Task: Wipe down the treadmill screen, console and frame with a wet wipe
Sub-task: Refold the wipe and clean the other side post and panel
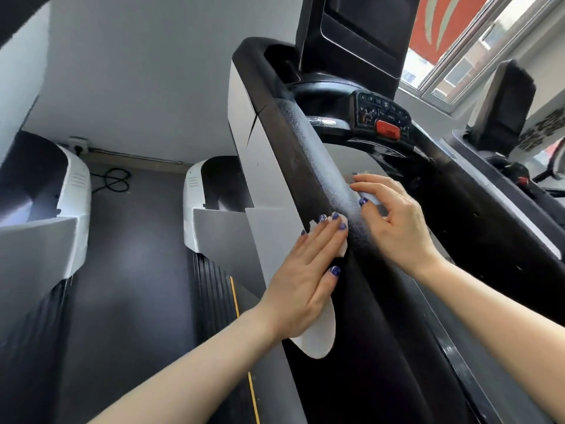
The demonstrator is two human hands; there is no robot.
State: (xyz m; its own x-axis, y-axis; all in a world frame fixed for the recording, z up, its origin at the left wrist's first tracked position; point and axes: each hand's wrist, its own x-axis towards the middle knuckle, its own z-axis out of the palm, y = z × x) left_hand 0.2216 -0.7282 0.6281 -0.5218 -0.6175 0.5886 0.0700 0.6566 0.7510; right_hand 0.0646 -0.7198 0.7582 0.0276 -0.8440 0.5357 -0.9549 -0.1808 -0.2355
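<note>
A black treadmill handrail (308, 148) runs from the bottom centre up to the console (382, 117), with the dark screen (357, 32) above it. My left hand (302, 276) lies flat on the grey outer side of the frame (272, 234), pressing a white wet wipe (318, 338) against it; the wipe sticks out below the palm and past the fingertips. My right hand (394, 221) rests with spread fingers on the inner side of the same rail, holding nothing that I can see. A red stop button (387, 128) sits on the console.
A second treadmill's white motor cover (73, 215) stands at the left, with dark floor (131, 270) between. A black cable (113, 180) lies coiled by the wall. Another machine (507, 105) and a window (477, 44) are at the right.
</note>
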